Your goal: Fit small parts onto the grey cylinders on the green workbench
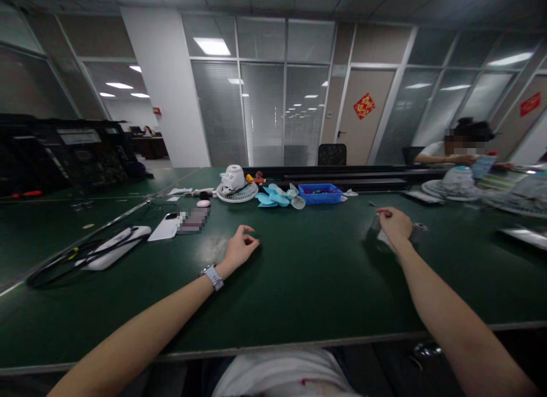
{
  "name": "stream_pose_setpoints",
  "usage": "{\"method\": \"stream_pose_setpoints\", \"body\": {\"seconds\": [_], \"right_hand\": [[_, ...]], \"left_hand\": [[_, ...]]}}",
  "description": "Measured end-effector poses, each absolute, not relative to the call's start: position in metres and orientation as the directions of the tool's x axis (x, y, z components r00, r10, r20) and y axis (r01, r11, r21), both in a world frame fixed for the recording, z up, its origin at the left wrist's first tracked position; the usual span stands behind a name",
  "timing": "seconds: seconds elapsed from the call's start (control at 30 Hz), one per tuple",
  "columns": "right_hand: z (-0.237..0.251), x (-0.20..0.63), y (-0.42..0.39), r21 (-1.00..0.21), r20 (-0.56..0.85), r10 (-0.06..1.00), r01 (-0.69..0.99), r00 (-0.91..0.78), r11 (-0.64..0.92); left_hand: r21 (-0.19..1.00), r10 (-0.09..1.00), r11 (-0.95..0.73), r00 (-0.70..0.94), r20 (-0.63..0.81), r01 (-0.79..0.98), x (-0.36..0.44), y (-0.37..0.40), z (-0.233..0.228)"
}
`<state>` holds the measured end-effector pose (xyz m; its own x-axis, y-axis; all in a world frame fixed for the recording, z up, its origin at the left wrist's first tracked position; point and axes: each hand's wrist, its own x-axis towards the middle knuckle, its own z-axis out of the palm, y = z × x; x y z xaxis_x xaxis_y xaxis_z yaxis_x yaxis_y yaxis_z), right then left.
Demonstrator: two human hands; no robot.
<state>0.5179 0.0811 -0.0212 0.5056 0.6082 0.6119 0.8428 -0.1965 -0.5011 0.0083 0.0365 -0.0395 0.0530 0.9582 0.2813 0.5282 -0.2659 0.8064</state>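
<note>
In the head view, everything sits on a long dark green work table [307, 283], and the small blue plastic bin [320, 193] near its far middle serves as the reference. The left hand [240, 249] rests on the green surface well in front of the blue plastic bin and to its left, empty, its fingers curled loosely inward with thumb and forefinger nearly meeting, pinching nothing; a pale wristwatch [212, 276] wraps the wrist behind it. The right hand [394, 224] lies in front of the bin and to its right, laid over a small grey metallic cylindrical part [416, 232]; the fingers are bent down around it, though how firmly they close cannot be told because the hand hides most of it. Just left of the bin lie light blue plastic fan blades [276, 196], and further left stands a white round fan housing with its wire grille [236, 186]. Well to the left of the bin, nearer the left hand, lie a white flat phone-like slab [164, 227] and a white oblong device with black cables looped over it [111, 250]. Far right of the bin, another person [453, 149] sits at the table's far side.
</note>
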Motion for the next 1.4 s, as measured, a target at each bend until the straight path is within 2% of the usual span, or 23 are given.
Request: {"method": "stream_pose_setpoints", "body": {"seconds": [0.23, 0.3, 0.47, 0.67, 1.4], "right_hand": [[-0.029, 0.52, 0.082, -0.519, 0.663, 0.564, 0.845, 0.493, -0.128], [-0.03, 0.519, 0.082, -0.544, 0.614, 0.584, 0.821, 0.53, -0.173], [-0.033, 0.52, 0.085, -0.589, 0.384, 0.675, 0.73, 0.63, -0.346], [-0.035, 0.524, 0.087, -0.584, 0.27, 0.693, 0.685, 0.669, -0.435], [-0.027, 0.518, 0.082, -0.563, 0.225, 0.705, 0.68, 0.673, -0.47]], "left_hand": [[0.817, 0.963, -0.247, 0.035, 0.269, 0.52, 0.01, 0.036, -0.038], [0.821, 0.963, -0.243, 0.028, 0.267, 0.516, 0.01, 0.036, -0.038], [0.829, 0.964, -0.245, 0.031, 0.266, 0.503, 0.011, 0.035, -0.037], [0.834, 0.962, -0.251, 0.028, 0.273, 0.492, 0.009, 0.038, -0.04], [0.821, 0.961, -0.252, 0.03, 0.276, 0.512, 0.01, 0.037, -0.039]]}}
